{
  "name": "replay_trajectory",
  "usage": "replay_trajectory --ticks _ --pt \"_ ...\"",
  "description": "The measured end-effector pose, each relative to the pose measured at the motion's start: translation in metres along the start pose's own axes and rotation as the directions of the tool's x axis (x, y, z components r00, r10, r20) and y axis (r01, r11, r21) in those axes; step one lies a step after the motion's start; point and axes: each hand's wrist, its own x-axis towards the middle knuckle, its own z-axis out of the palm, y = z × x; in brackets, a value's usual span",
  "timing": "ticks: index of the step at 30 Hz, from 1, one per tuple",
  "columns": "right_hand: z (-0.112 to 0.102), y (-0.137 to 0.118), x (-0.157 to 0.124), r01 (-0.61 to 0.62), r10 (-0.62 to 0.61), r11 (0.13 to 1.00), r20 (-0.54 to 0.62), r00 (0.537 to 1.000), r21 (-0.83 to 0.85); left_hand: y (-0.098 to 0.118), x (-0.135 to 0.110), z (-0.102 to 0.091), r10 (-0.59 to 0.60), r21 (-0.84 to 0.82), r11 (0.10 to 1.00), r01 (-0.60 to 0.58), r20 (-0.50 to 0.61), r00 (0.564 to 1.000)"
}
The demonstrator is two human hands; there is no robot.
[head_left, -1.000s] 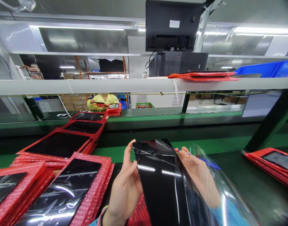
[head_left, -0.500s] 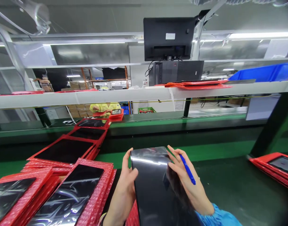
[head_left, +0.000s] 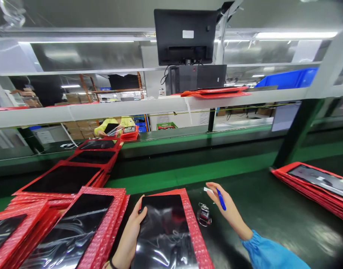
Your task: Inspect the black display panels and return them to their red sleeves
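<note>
A glossy black panel (head_left: 164, 231) lies flat on a red bubble-wrap sheet (head_left: 192, 224) right in front of me. My left hand (head_left: 132, 233) rests on the panel's left edge, thumb on its top corner, fingers closed on the edge. My right hand (head_left: 226, 209) hovers over the dark belt to the right of the panel, closed on a blue pen (head_left: 221, 198), with a small white tab (head_left: 208, 190) at its fingertips. A small clear object with a metal ring (head_left: 203, 216) lies on the belt between panel and hand.
Stacks of black panels on red bubble wrap (head_left: 76, 224) fill the left side and run back along the green conveyor (head_left: 188, 173). Another red stack (head_left: 314, 183) lies at right. A monitor (head_left: 185, 35) and blue bin (head_left: 286, 78) are on the shelf above. A person in yellow (head_left: 112, 125) works far off.
The panel, held up in both hands, now lies flat on the red bubble wrap. My right hand has let go of it and moved right with the pen. The clear film is gone.
</note>
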Motion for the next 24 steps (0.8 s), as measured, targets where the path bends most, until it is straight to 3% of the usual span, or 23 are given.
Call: replay_trajectory --ticks 3,7,12,16,18,20,22,24 --pt "-0.009 0.022 -0.004 -0.068 0.07 0.997 0.085 0.994 -0.022 -0.013 0.009 -0.002 -0.013 0.027 1.0 0.013 -0.008 1.0" --pt "-0.001 0.034 -0.016 -0.107 0.109 0.994 0.193 0.975 -0.019 -0.017 0.006 0.002 0.021 0.06 0.998 -0.02 -0.017 1.0" --pt "0.002 0.032 -0.019 -0.071 0.078 0.997 0.179 0.981 -0.042 -0.013 -0.014 0.005 0.148 0.096 0.984 -0.149 0.019 0.989" --pt "0.001 0.032 -0.022 -0.012 0.019 0.993 0.065 0.998 -0.117 -0.016 -0.021 -0.012 0.207 0.102 0.972 -0.21 0.041 0.978" --pt "0.004 0.03 -0.031 0.03 -0.031 0.987 -0.003 1.0 -0.16 -0.022 -0.021 -0.03 0.166 0.086 0.982 -0.168 0.029 0.986" --pt "0.011 0.027 -0.048 0.09 -0.09 0.978 0.009 0.996 -0.187 -0.028 -0.023 -0.047 0.09 0.068 0.994 -0.091 0.02 0.996" --pt "0.022 0.025 -0.066 0.248 -0.22 0.943 0.146 0.965 -0.221 -0.034 -0.029 -0.061 -0.004 0.057 0.998 0.002 0.035 0.999" --pt "0.034 0.027 -0.083 0.391 -0.339 0.904 0.266 0.903 -0.175 -0.039 -0.036 -0.07 -0.11 0.051 0.993 0.106 0.089 0.99"
